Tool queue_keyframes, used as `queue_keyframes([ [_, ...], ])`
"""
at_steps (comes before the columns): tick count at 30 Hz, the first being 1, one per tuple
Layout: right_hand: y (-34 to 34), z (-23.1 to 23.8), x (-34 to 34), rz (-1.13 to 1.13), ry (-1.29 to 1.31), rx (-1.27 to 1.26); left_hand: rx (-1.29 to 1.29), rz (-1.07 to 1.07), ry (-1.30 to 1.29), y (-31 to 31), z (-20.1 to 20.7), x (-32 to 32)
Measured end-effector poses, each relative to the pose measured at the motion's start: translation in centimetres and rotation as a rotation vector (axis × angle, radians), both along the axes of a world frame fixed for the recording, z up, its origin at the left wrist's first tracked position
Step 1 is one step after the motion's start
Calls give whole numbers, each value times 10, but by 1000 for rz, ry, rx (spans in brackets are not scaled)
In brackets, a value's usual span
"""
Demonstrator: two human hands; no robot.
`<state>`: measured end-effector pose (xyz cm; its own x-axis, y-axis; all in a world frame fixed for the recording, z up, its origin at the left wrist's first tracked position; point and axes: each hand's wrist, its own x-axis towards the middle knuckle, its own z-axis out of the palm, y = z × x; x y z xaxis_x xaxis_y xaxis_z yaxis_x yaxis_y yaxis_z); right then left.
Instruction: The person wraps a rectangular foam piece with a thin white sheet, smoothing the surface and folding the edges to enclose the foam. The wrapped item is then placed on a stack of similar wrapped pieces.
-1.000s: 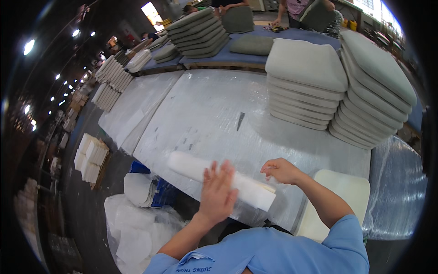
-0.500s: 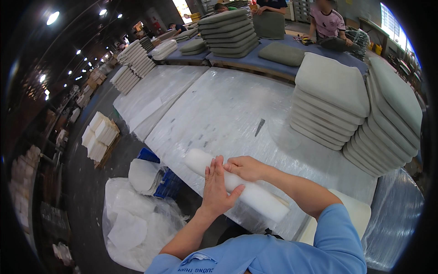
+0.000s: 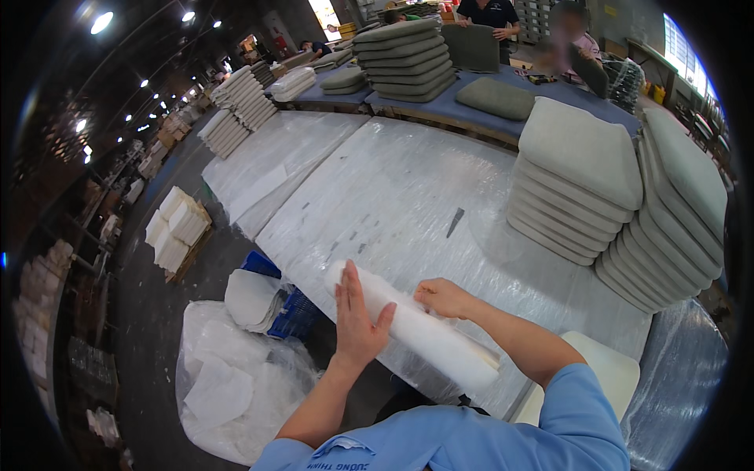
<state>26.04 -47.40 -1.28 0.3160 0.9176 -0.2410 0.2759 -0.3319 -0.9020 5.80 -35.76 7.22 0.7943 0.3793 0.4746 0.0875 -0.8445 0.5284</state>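
Observation:
A soft white roll of padding [image 3: 440, 341] lies slantwise on the near edge of the plastic-covered table [image 3: 369, 188]. A cream-coloured layer shows along its far side at the near right end. My left hand [image 3: 361, 326] rests against the roll's left part with its fingers stretched out and the thumb apart. Beside the far long edge of the roll is my right hand [image 3: 444, 298], its fingers curled in a pinch at that edge. What lies between those fingertips is too small to make out.
Tall stacks of grey cushions [image 3: 577, 173] stand at the table's right. Left of the table are a blue crate [image 3: 294, 314] holding white pads and a clear plastic bag [image 3: 212, 385] of white material. A pale cushion [image 3: 601, 369] lies by my right elbow. People work at the blue table [image 3: 440, 110] beyond.
My right hand has moved off the roll's top, away from my left hand, to the far edge. My left hand has slid slightly left. The whole view has shifted a little.

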Motion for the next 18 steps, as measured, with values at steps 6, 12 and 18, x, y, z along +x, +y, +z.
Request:
queue_keyframes([
  [6,39,48,-11,-97,157,218,86,148,165,6,-9,2],
  [12,72,58,-31,158,-31,167,91,156,137,14,-12,-1],
  [18,53,-3,-14,15,-142,-93,54,117,120,13,-10,4],
])
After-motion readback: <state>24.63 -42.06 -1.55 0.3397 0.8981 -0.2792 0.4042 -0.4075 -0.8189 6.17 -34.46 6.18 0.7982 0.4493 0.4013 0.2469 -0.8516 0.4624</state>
